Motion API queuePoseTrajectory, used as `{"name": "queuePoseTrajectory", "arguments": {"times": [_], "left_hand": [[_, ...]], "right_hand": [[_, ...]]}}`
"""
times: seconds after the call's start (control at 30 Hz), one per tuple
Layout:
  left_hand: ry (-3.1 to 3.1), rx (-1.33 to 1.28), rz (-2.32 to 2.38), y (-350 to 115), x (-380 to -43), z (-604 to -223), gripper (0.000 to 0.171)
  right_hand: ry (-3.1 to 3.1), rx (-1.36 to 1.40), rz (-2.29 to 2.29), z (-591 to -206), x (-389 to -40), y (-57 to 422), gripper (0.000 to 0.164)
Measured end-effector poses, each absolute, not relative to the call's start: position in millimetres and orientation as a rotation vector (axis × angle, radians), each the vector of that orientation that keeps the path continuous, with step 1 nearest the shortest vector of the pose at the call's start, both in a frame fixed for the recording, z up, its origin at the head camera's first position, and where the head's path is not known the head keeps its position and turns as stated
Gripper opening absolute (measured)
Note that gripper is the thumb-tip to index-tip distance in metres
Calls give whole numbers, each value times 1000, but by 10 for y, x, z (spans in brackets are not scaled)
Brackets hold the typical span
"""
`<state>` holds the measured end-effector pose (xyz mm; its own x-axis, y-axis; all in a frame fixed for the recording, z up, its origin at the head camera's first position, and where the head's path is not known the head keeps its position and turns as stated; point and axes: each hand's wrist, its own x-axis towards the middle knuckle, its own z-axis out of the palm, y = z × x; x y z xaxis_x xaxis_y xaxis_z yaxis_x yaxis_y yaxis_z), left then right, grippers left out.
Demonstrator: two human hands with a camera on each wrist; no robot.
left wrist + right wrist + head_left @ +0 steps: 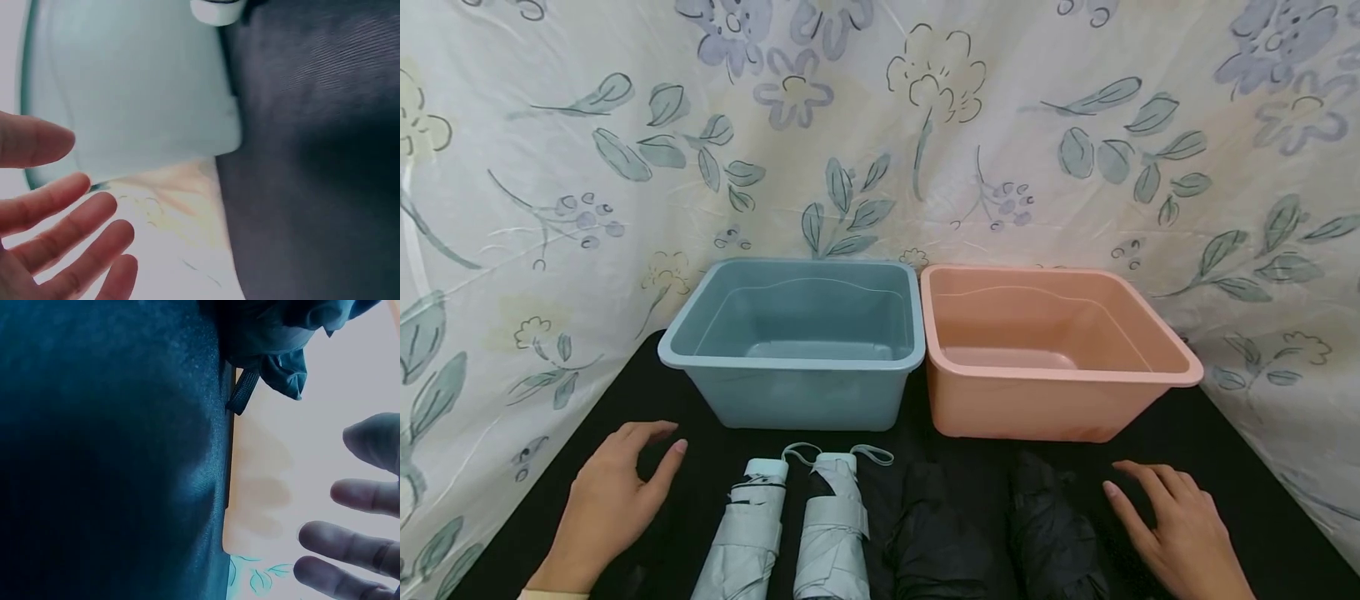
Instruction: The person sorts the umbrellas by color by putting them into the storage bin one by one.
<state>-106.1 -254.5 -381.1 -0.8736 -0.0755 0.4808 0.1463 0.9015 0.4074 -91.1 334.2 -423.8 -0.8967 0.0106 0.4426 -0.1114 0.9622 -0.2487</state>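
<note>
My left hand (610, 496) hovers over the black cloth, left of the folded umbrellas, fingers relaxed and holding nothing. On the other side my right hand (1180, 529) is likewise relaxed, right of the dark bundles. Between them lie a pale grey-blue folded umbrella (741, 533) and a second pale folded umbrella (832, 533), each with a light cap and a wrist loop. Beside these are a black folded bundle (936, 533) and another black bundle (1055, 533), both resembling folded umbrellas. The bottom ends of all four run out of the head view.
Behind the row stand a blue plastic bin (812, 396) and a pink-orange bin (1022, 408), side by side with rims nearly touching; no contents show inside. A floral curtain (865, 125) hangs behind them. Black cloth (662, 375) covers the table.
</note>
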Motion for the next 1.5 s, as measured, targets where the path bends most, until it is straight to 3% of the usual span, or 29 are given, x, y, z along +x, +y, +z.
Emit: {"name": "queuePoseTrajectory", "arguments": {"times": [0.67, 1.03, 1.5], "left_hand": [[-2288, 56, -1352, -2628, -1608, -3225, 60], [-2238, -96, -1756, -2550, -1929, -3235, 73], [-2209, -128, -1866, -2527, -1993, -3381, 79]], "right_hand": [[-2678, 30, 410, -4266, -920, 3315, 38], [-2674, 47, 416, -4252, -918, 3301, 39], [-2726, 12, 637, -4201, -891, 3235, 43]]}}
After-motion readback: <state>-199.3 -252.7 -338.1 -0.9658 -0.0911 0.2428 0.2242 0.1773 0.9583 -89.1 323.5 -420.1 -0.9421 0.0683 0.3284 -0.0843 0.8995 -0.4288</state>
